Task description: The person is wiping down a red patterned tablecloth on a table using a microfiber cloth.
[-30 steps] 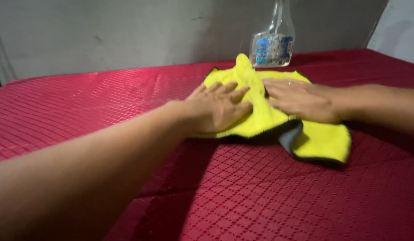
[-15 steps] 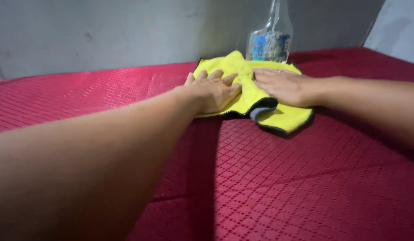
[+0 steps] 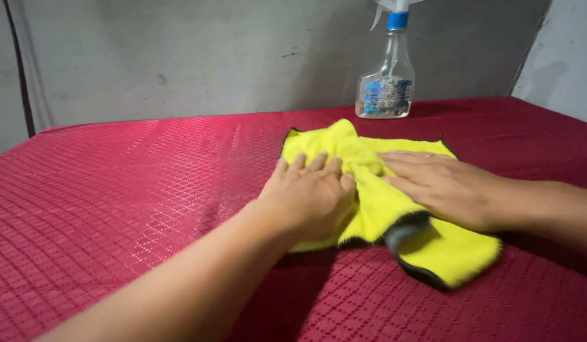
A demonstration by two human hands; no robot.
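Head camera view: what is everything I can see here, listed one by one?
cloth: one, yellow with a dark edge and grey underside, rumpled on the red surface, its near right corner folded over
spray bottle: one, clear with a blue collar and a blue label, upright at the far edge by the wall, beyond the cloth and apart from it
red surface: one, deep red with a quilted diamond pattern, fills most of the view
wall: grey, bare, behind the surface
left hand: one, flat, palm down on the cloth's left part
right hand: one, flat, palm down on the cloth's right part, a ring on one finger
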